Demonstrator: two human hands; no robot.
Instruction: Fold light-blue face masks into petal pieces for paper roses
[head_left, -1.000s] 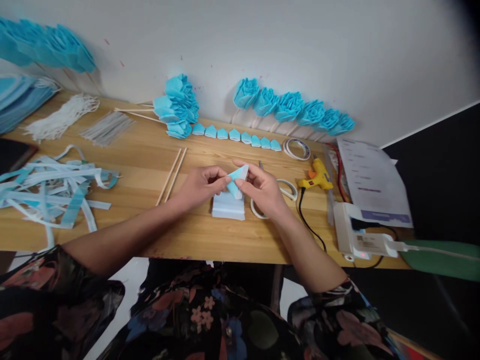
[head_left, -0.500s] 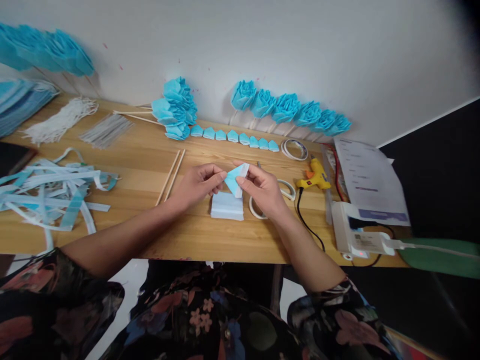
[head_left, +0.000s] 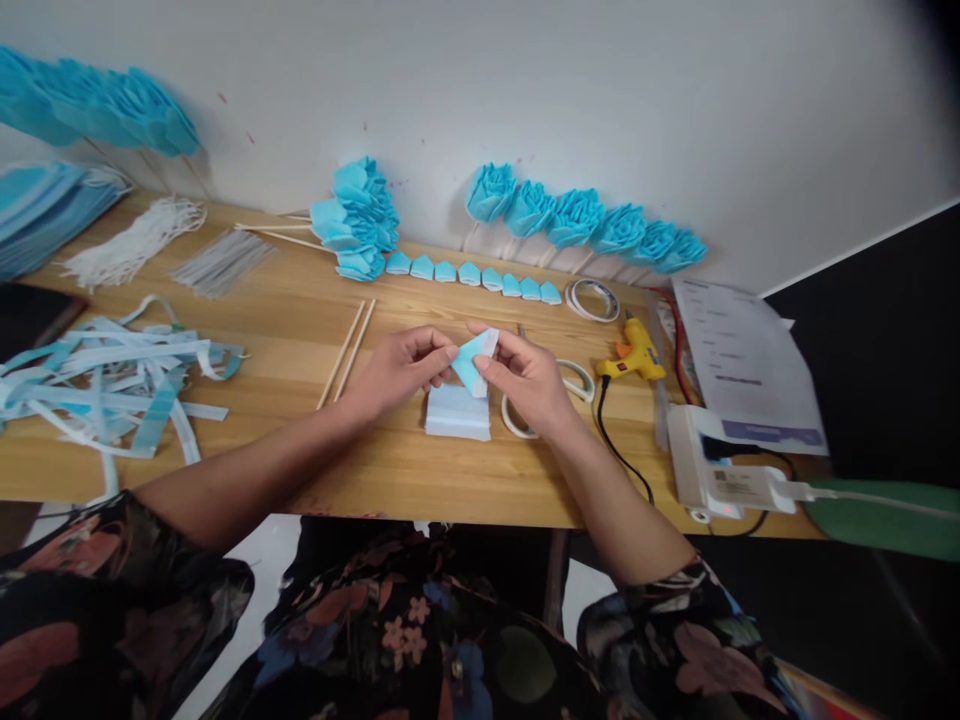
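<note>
A small piece of blue mask fabric [head_left: 470, 362], folded to a point on its left with a white strip along its right edge, is held between both hands above the table. My left hand [head_left: 405, 368] pinches the pointed left end. On the other side, my right hand [head_left: 529, 378] grips the white edge between thumb and fingers. Just below lies a stack of pale cut fabric pieces [head_left: 457, 413]. White-handled scissors [head_left: 577, 380] rest partly hidden behind my right hand. Behind, several folded blue petals [head_left: 469, 274] form a row.
Blue fabric flowers [head_left: 574, 217] on sticks lean along the wall. To the right are a tape roll [head_left: 592, 300], a yellow glue gun [head_left: 634, 352] with its cord and a white power strip [head_left: 694, 465]. Wooden sticks [head_left: 345, 352] and a heap of cut strips [head_left: 112, 385] lie left.
The whole scene has shifted slightly right in view. Both hands keep their hold on the folded blue fabric piece, with hardly any other movement.
</note>
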